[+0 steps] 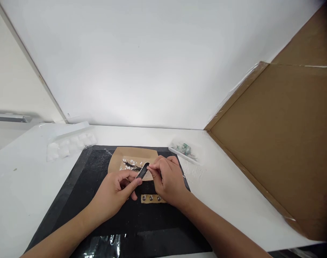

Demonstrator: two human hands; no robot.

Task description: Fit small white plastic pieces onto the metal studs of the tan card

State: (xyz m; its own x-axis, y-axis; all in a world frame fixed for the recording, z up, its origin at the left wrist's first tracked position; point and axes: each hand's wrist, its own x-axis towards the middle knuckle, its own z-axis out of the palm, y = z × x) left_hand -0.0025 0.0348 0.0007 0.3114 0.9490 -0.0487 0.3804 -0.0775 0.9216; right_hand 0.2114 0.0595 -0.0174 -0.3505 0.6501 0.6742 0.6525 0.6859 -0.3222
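My left hand (116, 190) is closed around the lower end of a small black strip (143, 171) with a rounded tip and a pale edge. The strip slants up to the right. Thumb and fingertips of my right hand (167, 177) are pinched together against the strip's upper end; what lies between them is hidden. Just behind the hands, a tan paper tray (116, 157) holds several small white bits (125, 163) and thin black scraps (131, 165). Below the strip lies a light wooden bar (147, 201) with several round metal pieces, its right end covered by my right hand.
A black mat (80, 200) covers the middle of the white table (233, 204). Back left stands a clear box (72, 145) of white packets; back right, a clear container (184, 150) with greenish pieces. A cardboard panel (281, 143) rises at the right, a white wall behind.
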